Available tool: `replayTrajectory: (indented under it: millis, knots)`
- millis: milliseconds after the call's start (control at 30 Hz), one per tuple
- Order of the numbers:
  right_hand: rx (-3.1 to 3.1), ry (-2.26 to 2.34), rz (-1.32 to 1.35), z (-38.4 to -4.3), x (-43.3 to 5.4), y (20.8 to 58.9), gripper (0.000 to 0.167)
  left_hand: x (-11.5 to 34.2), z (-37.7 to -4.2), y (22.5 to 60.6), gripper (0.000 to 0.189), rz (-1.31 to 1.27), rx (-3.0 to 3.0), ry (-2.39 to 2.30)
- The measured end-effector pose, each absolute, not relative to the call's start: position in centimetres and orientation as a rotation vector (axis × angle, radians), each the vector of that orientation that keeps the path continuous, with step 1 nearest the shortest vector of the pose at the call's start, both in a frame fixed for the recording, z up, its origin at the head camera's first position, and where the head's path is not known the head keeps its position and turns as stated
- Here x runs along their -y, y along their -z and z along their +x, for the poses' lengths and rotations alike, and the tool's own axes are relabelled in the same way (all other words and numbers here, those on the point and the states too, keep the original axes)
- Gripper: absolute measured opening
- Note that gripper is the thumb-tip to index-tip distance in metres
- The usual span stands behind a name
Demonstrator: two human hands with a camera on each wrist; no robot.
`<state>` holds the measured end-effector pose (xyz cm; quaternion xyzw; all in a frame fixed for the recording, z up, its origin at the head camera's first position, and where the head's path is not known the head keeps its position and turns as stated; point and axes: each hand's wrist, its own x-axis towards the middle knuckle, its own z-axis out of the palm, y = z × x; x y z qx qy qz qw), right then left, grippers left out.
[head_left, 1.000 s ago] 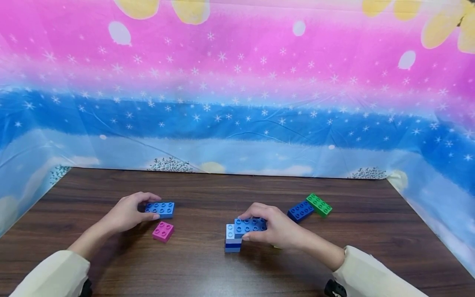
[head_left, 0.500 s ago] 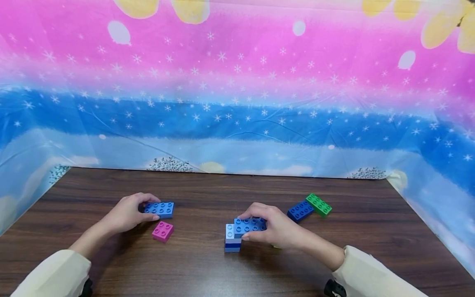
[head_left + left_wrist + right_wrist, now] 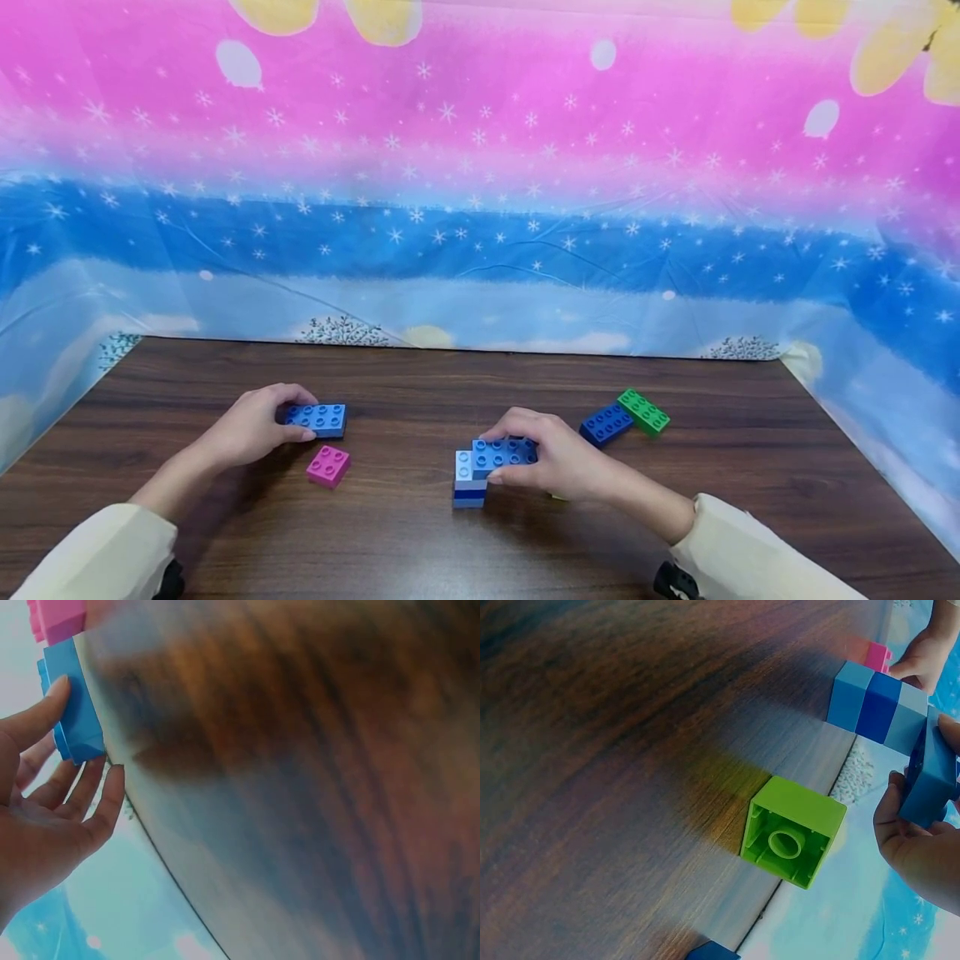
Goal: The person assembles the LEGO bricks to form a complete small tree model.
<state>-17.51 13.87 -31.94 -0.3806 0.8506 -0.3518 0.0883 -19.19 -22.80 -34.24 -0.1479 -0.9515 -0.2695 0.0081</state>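
Note:
My left hand grips the left end of a blue eight-stud toy brick on the table; the left wrist view shows the thumb on the brick's side. A pink four-stud brick lies just in front of it. Between thumb and fingers, my right hand holds another blue eight-stud brick. That brick sits across the top of a small stack and overhangs it to the right. Pale blue, dark blue and mid blue bricks make up the stack. My right fingers cover the held brick's right end.
A yellow-green brick lies on its side beneath the right hand, mostly hidden in the head view. Farther right, a dark blue brick touches a green brick. A patterned cloth hangs behind the brown table.
The left hand and its blue brick have shifted slightly to the left and away from the pink brick. My right hand and the stack have stayed in place.

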Motion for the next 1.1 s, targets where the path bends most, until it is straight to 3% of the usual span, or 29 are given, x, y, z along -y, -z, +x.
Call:
replayTrajectory:
  millis: [400, 1100]
  knots:
    - [-2.527, 1.058, -1.143, -17.6, -13.9, 31.9, 0.031, 21.7, -18.3, 32.5, 0.035, -0.410, 2.922, 0.900]
    - [-2.522, 1.069, -1.165, -17.5, -13.9, 32.1, 0.031, 14.2, -15.4, 31.4, 0.026, -0.803, 2.849, 1.081]
